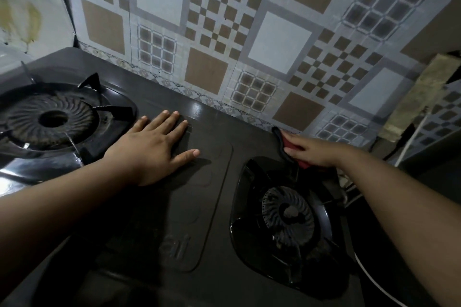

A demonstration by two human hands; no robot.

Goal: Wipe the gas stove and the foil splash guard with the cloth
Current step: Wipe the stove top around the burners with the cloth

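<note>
Right hand (pixel 311 152), right of centre in the frame: I see it laid over a red cloth (pixel 298 151) with a dark edge, fingers bent down onto it, pressing it to the back right corner of the gas stove (pixel 199 194). The cloth shows only at the fingertips and under the palm; the rest is hidden by the hand. It sits just above the right burner (pixel 287 217) and touching or nearly touching the base of the foil splash guard (pixel 224 32); I cannot tell which.

Left hand (pixel 154 142), centre of the frame: flat, fingers straight and slightly spread, palm down on the bare stove top between the two burners. It holds nothing and lies well apart from the cloth.

Left burner (pixel 52 119) with its pan support sits at the left edge of the frame, just beside the left hand's little finger.

Splash guard: patterned with brown, white and grey squares, filling the upper frame behind the stove. A pale stained panel (pixel 22 15) stands in the upper left.
</note>
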